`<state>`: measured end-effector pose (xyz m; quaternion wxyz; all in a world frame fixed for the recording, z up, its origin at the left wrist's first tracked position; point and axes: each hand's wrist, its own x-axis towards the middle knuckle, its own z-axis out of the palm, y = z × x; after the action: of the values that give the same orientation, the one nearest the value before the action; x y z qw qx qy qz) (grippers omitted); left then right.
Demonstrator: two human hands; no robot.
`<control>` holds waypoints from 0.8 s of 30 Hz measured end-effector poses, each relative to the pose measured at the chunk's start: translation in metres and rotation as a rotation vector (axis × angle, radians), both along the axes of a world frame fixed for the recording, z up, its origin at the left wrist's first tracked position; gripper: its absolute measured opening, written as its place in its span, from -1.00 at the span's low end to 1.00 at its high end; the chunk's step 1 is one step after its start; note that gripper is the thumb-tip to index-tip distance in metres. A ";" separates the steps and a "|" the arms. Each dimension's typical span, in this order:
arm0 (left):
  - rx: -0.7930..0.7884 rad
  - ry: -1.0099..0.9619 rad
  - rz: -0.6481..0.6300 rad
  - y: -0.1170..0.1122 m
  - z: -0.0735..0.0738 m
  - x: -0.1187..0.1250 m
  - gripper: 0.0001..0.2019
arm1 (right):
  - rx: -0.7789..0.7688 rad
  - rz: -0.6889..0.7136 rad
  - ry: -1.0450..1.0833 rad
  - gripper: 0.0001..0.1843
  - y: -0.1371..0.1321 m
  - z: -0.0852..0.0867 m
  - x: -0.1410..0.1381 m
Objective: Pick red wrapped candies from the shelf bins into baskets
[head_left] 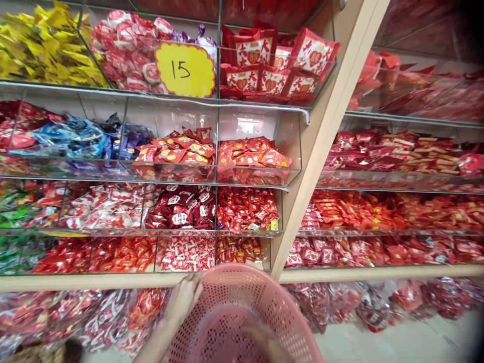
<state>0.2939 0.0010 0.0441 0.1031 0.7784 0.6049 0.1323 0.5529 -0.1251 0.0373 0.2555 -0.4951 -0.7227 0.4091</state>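
Observation:
A pink perforated plastic basket [293, 315] is in front of me at the bottom middle, its far rim close to the lowest shelf edge. My left hand [188, 295] grips the basket's rim on the left side, fingers curled over it. Over the basket's inside is my right hand [260, 337], smeared by motion, so its fingers cannot be made out. The basket's bottom is blurred, and I cannot tell whether anything lies in it. Nearest beyond the rim are small red-and-white wrapped candies [187, 251] in a lower bin.
Clear-fronted bins of wrapped candy rise in tiers; a wooden upright [321, 151] divides them. A yellow sign [185, 69] reading 15 hangs on the top tier. Red square packets [255, 48] stand beside it. Below the wooden ledge [94, 281] lie bagged candies [109, 317] near the floor [378, 343].

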 end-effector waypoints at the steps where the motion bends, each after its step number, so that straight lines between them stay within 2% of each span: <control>1: 0.005 0.003 -0.018 0.002 0.001 0.000 -0.60 | 0.050 -0.086 -0.047 -0.54 0.008 0.000 0.010; 3: 0.026 0.030 -0.056 0.006 0.003 0.001 -0.60 | 0.262 -0.384 -0.252 -0.54 0.022 -0.006 0.031; 5: 0.052 0.088 -0.070 0.009 0.007 0.005 -0.61 | 0.378 -0.580 -0.404 -0.51 0.031 -0.020 0.049; 6: 0.065 0.125 -0.063 0.011 0.009 0.008 -0.62 | 0.391 -0.615 -0.450 -0.49 0.033 -0.029 0.055; 9: 0.145 0.217 -0.004 0.014 0.014 0.023 -0.65 | 0.351 -0.594 -0.533 -0.42 0.034 -0.050 0.065; 11: 0.243 0.221 0.029 0.016 0.013 0.036 -0.64 | 0.321 -0.578 -0.561 -0.40 0.034 -0.049 0.064; 12: 0.277 0.200 0.044 0.017 0.011 0.042 -0.62 | 0.323 -0.568 -0.560 -0.40 0.035 -0.040 0.063; 13: 0.296 0.172 0.046 0.018 0.007 0.048 -0.61 | 0.333 -0.546 -0.547 -0.40 0.036 -0.026 0.061; 15: 0.312 0.112 0.068 0.019 -0.003 0.057 -0.58 | 0.420 -0.469 -0.485 -0.41 0.040 0.016 0.056; 20: 0.457 0.071 0.091 0.021 -0.029 0.059 -0.63 | 0.713 -0.285 -0.396 -0.52 0.073 0.147 0.035; 22: 0.523 0.076 0.074 0.021 -0.034 0.057 -0.67 | 0.809 -0.217 -0.447 -0.56 0.099 0.183 0.025; 24: 0.581 0.081 0.053 0.021 -0.037 0.055 -0.69 | 0.864 -0.202 -0.548 -0.55 0.129 0.205 0.016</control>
<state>0.3492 0.0225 0.0073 -0.1519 0.7639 0.5654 0.2715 0.5687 0.0039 0.2427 0.2760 -0.5006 -0.8147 -0.0976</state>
